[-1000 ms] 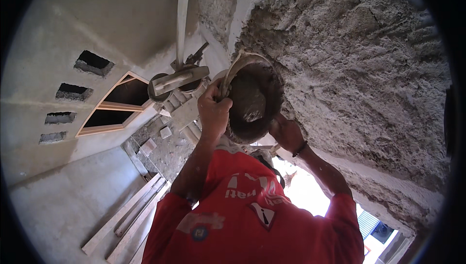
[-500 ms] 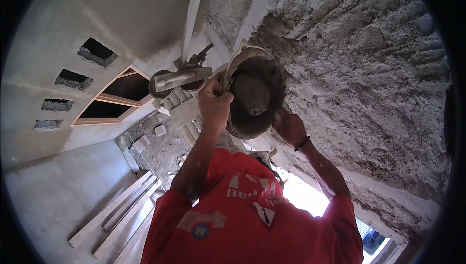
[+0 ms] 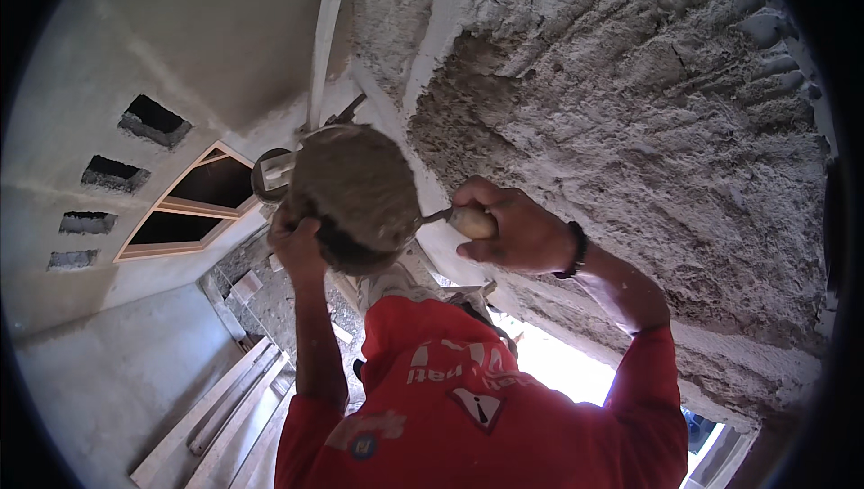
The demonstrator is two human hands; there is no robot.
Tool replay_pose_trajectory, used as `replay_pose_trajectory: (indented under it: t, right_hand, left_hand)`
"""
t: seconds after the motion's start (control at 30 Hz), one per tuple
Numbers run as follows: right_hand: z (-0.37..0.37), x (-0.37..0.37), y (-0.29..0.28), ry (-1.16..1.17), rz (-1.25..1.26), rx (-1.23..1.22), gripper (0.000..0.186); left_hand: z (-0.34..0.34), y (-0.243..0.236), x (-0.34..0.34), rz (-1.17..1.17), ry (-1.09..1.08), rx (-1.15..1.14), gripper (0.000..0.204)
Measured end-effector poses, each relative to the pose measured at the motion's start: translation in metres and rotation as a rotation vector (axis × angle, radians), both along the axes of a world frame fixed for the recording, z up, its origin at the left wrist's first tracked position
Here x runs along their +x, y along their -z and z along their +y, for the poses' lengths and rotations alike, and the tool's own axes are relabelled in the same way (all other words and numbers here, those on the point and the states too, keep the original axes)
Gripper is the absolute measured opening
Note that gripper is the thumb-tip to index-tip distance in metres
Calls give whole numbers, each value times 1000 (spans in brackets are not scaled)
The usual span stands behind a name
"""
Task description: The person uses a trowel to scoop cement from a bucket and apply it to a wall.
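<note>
My left hand (image 3: 299, 244) is closed on the left edge of a dark round bucket (image 3: 337, 251), held in front of my chest. A thick grey-brown mass of mortar (image 3: 358, 181) covers most of the bucket's opening in this view. To its right, my right hand (image 3: 522, 226) grips a trowel by its pale wooden handle (image 3: 474, 223). The trowel's metal shank reaches the mortar's right edge. Its blade cannot be made out, so whether it lies under the mortar or inside the bucket is unclear.
A rough plastered wall (image 3: 648, 147) with a darker damp-looking patch rises at the right. Behind the bucket, a float (image 3: 278, 170) rests over another container. A long pale board (image 3: 328, 39) leans beyond. Planks (image 3: 211, 421) lie lower left, below a wooden window frame (image 3: 184, 206).
The bucket and my left hand have moved left. My right hand has risen from the bucket's lower side, and the trowel handle now shows. Mortar now covers the dark opening.
</note>
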State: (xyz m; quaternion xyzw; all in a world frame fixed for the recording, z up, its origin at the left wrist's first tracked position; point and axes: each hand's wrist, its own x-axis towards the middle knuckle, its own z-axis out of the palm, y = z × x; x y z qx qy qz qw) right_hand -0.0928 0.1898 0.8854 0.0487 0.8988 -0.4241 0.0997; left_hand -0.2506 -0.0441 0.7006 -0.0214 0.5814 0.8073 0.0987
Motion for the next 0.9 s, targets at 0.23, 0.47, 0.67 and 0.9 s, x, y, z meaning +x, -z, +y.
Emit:
replay_pose_trajectory:
  t: [0.23,0.47,0.67,0.9]
  right_hand:
    - [26,-7,2,-120,-128,-553,36]
    - [207,83,-25,836,89,423,38]
    - [125,117,3,629,63,115,33]
    - [-6,116,117,393,-639,-620,25]
  left_hand:
    - [-62,18,5,-18,-167,-139,54]
    - [-99,34,20,-40,-128,-305,57]
    - [-74,40,43,17,1,-352,55]
    - [-22,19,72,-61,164,-126,52]
